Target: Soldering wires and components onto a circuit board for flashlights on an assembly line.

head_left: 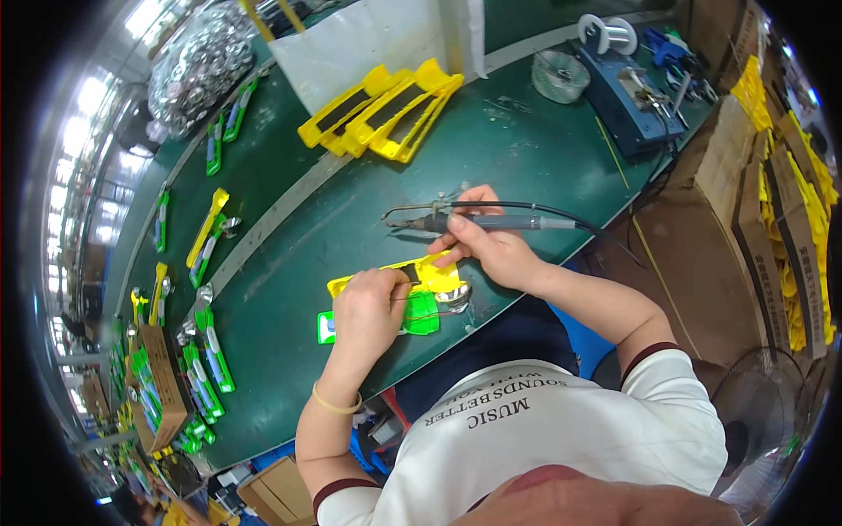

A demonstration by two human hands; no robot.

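Note:
My right hand grips a soldering iron with a thin curved feed tube along its top; the tip points left, above the green table. Below it lies a yellow plastic casing with a dark strip inside. My left hand is closed over the casing's left half, fingertips bent down at the dark strip; what they pinch is hidden. Nearer me, a green casing part sits partly under that hand. Beside it is a shiny round metal piece, with thin red wires running leftward from it.
Several yellow casings are stacked at the back. A blue soldering machine carries a wire spool at the far right. Green assemblies line the left, near a cardboard box. Large cartons stand to the right.

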